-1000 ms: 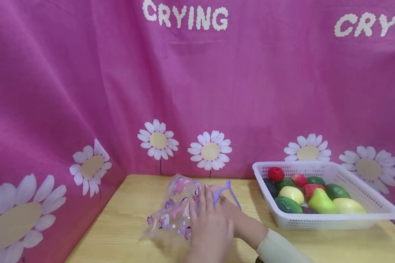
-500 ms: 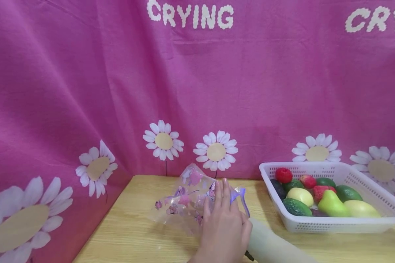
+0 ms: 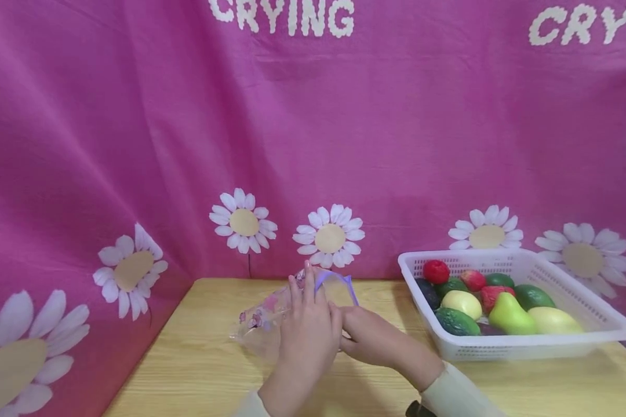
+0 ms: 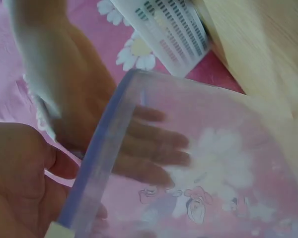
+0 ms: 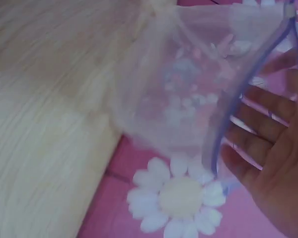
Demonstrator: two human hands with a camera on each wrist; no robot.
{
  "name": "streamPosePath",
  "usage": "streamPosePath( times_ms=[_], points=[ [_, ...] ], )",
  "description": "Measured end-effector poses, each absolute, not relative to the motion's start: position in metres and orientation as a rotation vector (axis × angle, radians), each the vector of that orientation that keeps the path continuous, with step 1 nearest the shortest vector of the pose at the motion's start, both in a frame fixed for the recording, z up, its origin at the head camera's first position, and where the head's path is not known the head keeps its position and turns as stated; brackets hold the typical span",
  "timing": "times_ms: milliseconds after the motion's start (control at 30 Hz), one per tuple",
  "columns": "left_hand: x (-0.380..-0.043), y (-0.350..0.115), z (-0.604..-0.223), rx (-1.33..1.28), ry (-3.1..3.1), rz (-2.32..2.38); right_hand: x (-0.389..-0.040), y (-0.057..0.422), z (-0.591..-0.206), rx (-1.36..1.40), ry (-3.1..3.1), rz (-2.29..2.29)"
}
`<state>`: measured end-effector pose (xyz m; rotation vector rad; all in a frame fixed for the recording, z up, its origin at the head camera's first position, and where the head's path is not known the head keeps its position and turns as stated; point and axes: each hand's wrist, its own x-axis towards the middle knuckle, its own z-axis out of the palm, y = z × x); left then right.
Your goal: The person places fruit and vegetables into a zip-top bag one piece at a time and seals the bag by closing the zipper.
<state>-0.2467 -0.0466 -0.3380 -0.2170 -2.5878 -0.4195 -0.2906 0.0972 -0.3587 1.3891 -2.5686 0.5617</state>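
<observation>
A clear zip bag (image 3: 263, 315) with pink cartoon prints and a purple zip edge (image 4: 97, 148) is held up over the table, its mouth towards the person. My left hand (image 3: 309, 330) lies along the bag with fingers straight. From the right, my right hand (image 3: 372, 337) reaches to the bag's mouth, its fingertips partly hidden behind the left hand in the head view. In the left wrist view, the right hand's straight fingers (image 4: 149, 148) show through the clear plastic. A white zip slider (image 5: 289, 10) sits at one end of the purple edge.
To the right stands a white perforated basket (image 3: 521, 349) of fruit and vegetables, among them a green pear (image 3: 511, 315) and a red fruit (image 3: 436, 271). A pink cloth (image 3: 396, 145) with daisies hangs behind the wooden table (image 3: 188, 359).
Half a second ago my right hand was hidden behind the left; now it shows farther right, drawn back. The bag's raised far part has sunk and looks narrower. The head view has shifted slightly.
</observation>
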Motion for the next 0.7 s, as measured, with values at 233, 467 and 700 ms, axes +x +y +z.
streamPosePath(
  times_ms=[233, 467, 700],
  points=[
    [-0.259, -0.047, -0.333, -0.231, -2.574, -0.418, -0.288, 0.136, -0.387, 1.402, -2.755, 0.317],
    [-0.267, -0.047, -0.338, -0.422, -2.509, -0.619, -0.294, 0.154, -0.399, 1.346, -2.558, 0.357],
    [-0.273, -0.048, -0.343, -0.715, -2.476, -0.844, -0.294, 0.167, -0.392, 1.322, -2.587, 0.483]
  ],
)
